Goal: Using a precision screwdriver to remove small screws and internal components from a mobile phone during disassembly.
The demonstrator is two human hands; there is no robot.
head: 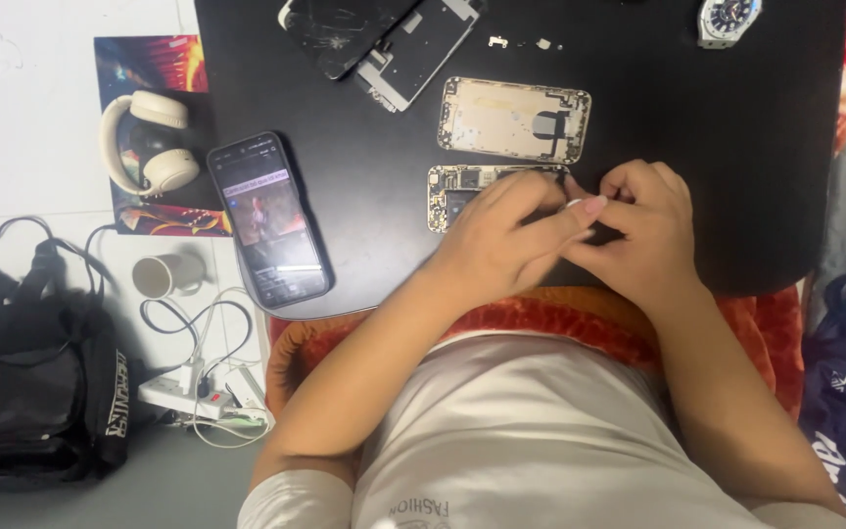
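Observation:
My left hand (pixel 506 235) rests on a phone circuit board (pixel 454 191) on the black table (pixel 736 147), covering its right part. My right hand (pixel 643 230) meets the left one, fingers curled, and both pinch a small part between the fingertips; the part itself is mostly hidden. Just beyond the hands lies an empty gold phone housing (pixel 514 119).
A lit smartphone (pixel 268 219) lies at the table's left edge. A cracked screen (pixel 345 34), a display assembly (pixel 413 54), tiny loose parts (pixel 516 43) and a wristwatch (pixel 727 20) are at the far side. Headphones (pixel 147 144), a mug (pixel 164 274), a power strip (pixel 198 397) and a black bag (pixel 31 392) are on the floor to the left.

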